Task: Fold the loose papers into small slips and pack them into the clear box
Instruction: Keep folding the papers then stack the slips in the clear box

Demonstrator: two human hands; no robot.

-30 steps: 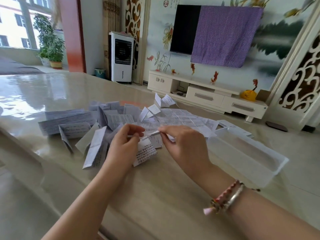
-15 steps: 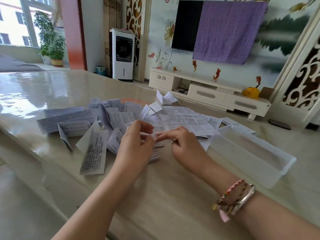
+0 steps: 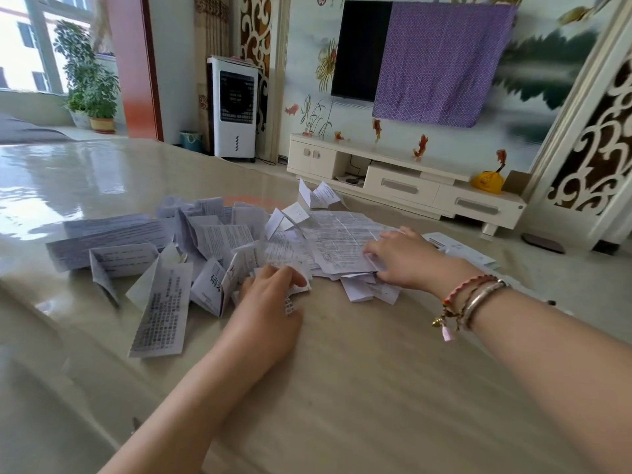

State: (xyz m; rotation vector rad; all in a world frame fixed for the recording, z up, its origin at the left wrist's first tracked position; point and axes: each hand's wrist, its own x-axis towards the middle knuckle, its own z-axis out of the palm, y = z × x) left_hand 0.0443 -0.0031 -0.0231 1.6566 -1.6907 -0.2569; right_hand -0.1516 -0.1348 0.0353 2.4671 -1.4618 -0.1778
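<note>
While no part of the clear box can be made out with certainty in this view, the loose papers (image 3: 219,241) are seen spread in a wide heap across the glossy beige table (image 3: 376,388).

At the left of the heap, long printed strips are laid flat, and a tall folded slip (image 3: 160,313) is set nearest the front edge. Toward the middle, the left hand (image 3: 270,302) is lowered onto the pile with its fingers curled round a small folded paper (image 3: 290,295), which is pinched under the thumb. To the right of it, a large unfolded sheet (image 3: 342,244) is pressed down by the right hand (image 3: 407,258), whose fingers are spread and nearly straight, gripping nothing. Bracelets (image 3: 472,299) are worn on the right wrist. Beyond that hand, a flat white paper (image 3: 458,248) is laid at the table's far right edge.

Behind the table, from the left, potted plants (image 3: 89,83) are placed by a window, a white air cooler (image 3: 236,107) is stood against the wall, and a low white cabinet (image 3: 403,179) is set beneath a television (image 3: 359,49) half draped in purple cloth (image 3: 441,63).
</note>
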